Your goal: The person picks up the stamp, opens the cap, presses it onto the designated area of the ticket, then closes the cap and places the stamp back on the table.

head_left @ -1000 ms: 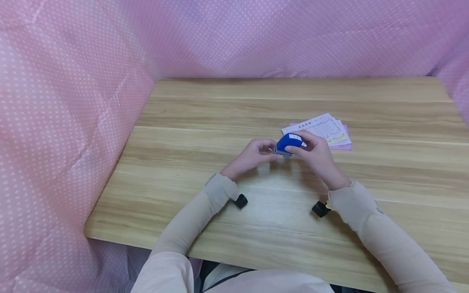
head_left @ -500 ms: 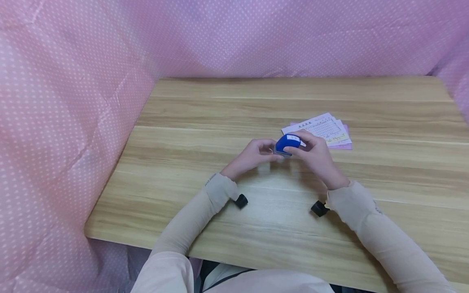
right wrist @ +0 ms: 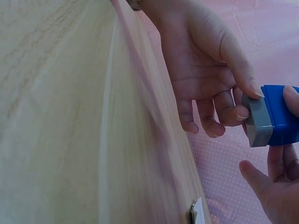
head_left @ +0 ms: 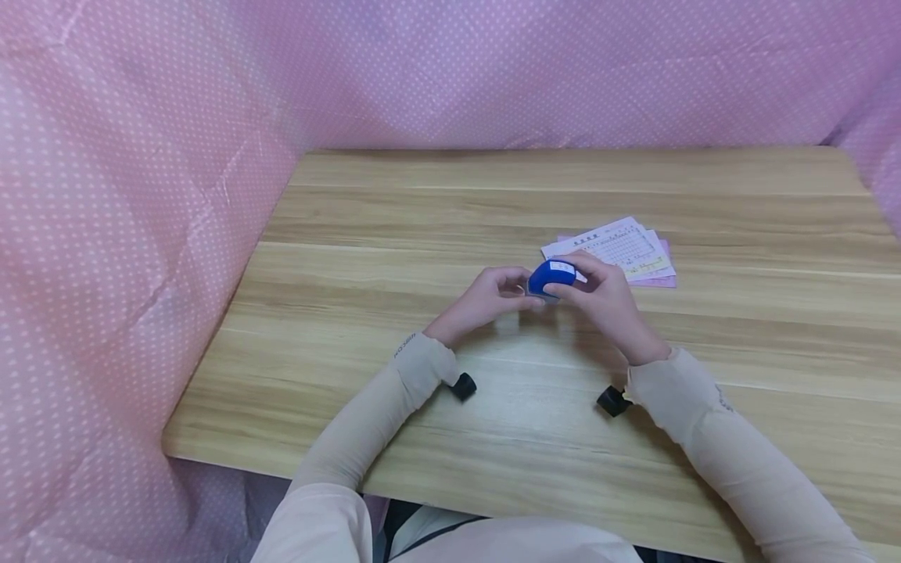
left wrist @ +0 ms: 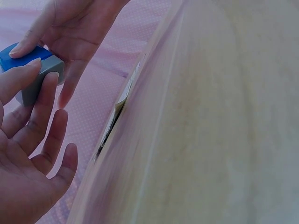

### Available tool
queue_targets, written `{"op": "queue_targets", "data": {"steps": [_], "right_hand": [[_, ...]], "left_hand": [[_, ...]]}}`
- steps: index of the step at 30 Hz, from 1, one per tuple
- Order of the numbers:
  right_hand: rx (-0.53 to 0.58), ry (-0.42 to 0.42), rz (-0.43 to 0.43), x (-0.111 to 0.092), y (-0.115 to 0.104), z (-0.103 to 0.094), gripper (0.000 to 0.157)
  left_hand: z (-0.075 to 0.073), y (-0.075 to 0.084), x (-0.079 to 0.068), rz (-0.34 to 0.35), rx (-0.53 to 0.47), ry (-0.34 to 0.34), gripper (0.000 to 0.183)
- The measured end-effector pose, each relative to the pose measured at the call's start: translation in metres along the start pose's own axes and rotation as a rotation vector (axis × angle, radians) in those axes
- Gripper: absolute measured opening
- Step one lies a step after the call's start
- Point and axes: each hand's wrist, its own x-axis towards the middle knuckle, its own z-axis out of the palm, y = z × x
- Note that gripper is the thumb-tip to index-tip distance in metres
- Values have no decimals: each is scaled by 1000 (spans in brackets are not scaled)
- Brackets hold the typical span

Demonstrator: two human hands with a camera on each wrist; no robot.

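A blue stamp (head_left: 553,274) with a white label on top is held above the table, between both hands. My right hand (head_left: 607,295) grips its blue body. My left hand (head_left: 493,297) pinches the grey cap (right wrist: 258,122) at the stamp's lower end between thumb and fingers, the other fingers loosely bent. In the right wrist view the cap sits against the blue body (right wrist: 279,116). The stamp's underside is hidden.
Behind the right hand, a fanned stack of printed paper slips (head_left: 622,244), white and purple, lies on the wooden table (head_left: 366,258). Pink dotted cloth (head_left: 450,78) hangs behind the table and along its left side. Black wrist cameras (head_left: 463,387) stick out from both sleeves.
The stamp has turned a little and shifted slightly left in the right hand, which moved with it. The left hand has stayed nearly still; the papers lie as before.
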Motion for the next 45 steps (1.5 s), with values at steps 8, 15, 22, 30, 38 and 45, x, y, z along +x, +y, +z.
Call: {"op": "queue_targets", "data": {"steps": [8,15,22,30,38,45], "right_hand": [[13,-8,-23,1,3,1,49],[4,-16,-18,0,3,0,49],[19,-29,-37,1,6,1,46],[-11,-34,-38,2,7,2,43],[-9,-47,-41,1,6,3,43],[26,-47,-44,1,8,3,43]], "left_hand": [[0,0,0,11,1,-3,29],[0,2,0,-1,10,-1,29],[0,1,1,-30,4,3,30],[0,1,-1,-39,16,22,30],[0,1,-1,-45,7,28,30],[0,1,-2,-53,3,23,31]]}}
